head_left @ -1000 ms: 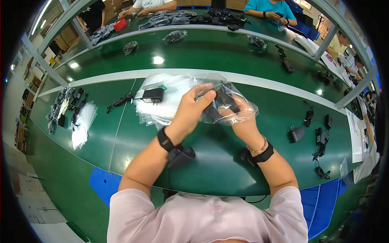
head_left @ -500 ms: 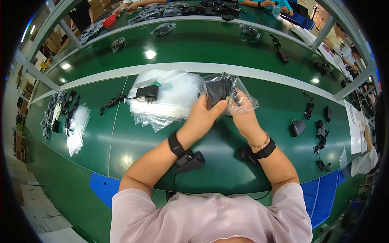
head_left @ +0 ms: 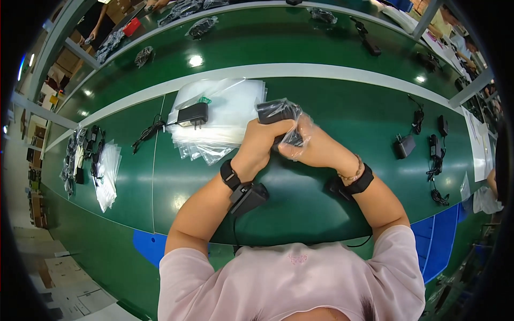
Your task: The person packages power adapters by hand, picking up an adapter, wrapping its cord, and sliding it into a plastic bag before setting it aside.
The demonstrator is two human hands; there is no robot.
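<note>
A black power adapter in a clear plastic bag [head_left: 276, 110] is held between my two hands above the middle of the bench. My left hand [head_left: 261, 140] is closed round its left side, the thumb lying across the bag. From the other side my right hand [head_left: 310, 143] grips the gathered plastic, its fingers partly hidden. Just left of my hands lies a stack of clear plastic bags [head_left: 233, 115]. On that stack rests another black adapter [head_left: 193, 113] with a plug, its cable [head_left: 151, 134] trailing left onto the green bench.
At right lie loose adapters [head_left: 405, 146] with cables [head_left: 437, 160]. Bundled cables [head_left: 75, 155] and more clear bags [head_left: 107, 179] are at far left. Beyond a pale rail [head_left: 300, 69], bagged items [head_left: 202, 27] sit on a green surface. Metal posts [head_left: 53, 64] frame the bench; co-workers are beyond.
The bagged adapter has turned and tightened into a compact bundle, its loose plastic drawn in. My right hand has moved down and left, closing round the bag. The view has shifted slightly.
</note>
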